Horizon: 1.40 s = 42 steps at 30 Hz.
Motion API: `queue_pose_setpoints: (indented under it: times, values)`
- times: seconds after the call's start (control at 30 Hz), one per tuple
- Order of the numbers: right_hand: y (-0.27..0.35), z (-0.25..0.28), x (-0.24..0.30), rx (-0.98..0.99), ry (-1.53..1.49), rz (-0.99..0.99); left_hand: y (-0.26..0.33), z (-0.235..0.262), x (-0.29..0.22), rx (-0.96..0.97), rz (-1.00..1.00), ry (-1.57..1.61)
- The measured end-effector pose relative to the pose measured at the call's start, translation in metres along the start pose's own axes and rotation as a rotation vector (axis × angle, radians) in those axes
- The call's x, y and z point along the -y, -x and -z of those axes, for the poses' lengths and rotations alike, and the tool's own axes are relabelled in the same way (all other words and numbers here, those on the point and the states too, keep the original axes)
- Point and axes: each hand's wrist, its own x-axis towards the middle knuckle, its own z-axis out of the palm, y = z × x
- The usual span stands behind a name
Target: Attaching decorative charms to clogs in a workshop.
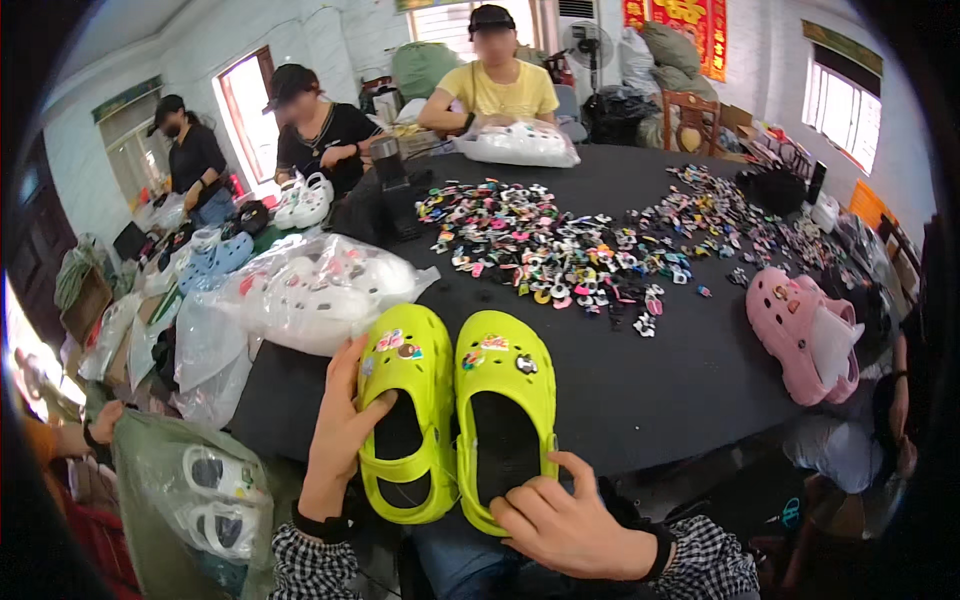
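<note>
A pair of lime-green clogs lies side by side at the table's near edge, toes pointing away, with small colourful charms on both toe tops. My left hand point(343, 433) grips the left clog point(432, 345) at its outer side, thumb at the foot opening and fingers along the outside. That clog's heel strap crosses over its opening. My right hand point(565, 520) is closed at the heel of the right clog point(505, 352), fingers curled over its rim and the index finger bent against the side. Some fingertips are hidden.
A black-covered table point(640, 400) bears a wide heap of charms point(540, 240). White clogs in a clear bag point(310, 290) lie at left, pink clogs point(790, 320) at right. A green sack point(180, 500) holds more white clogs. Several people work around; one in yellow point(500, 92) handles a bagged pair.
</note>
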Motion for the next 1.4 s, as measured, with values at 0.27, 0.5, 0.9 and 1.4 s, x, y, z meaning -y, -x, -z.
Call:
queue_pose_setpoints:
  times: [0.27, 0.5, 0.9, 1.4]
  values:
    - [0.015, -0.019, 0.004, -0.126, -0.029, -0.050, 0.016, 0.004, -0.009, 0.122, -0.067, -0.162]
    - [0.020, -0.026, 0.006, -0.133, 0.033, -0.036, 0.030, -0.017, 0.000, 0.000, -0.257, -0.283]
    - [0.055, -0.031, 0.005, -0.067, -0.063, -0.060, 0.058, -0.050, -0.006, -0.096, -0.355, -0.297]
    - [0.071, -0.030, -0.002, 0.010, -0.119, -0.037, 0.061, -0.056, 0.001, -0.104, -0.400, -0.241]
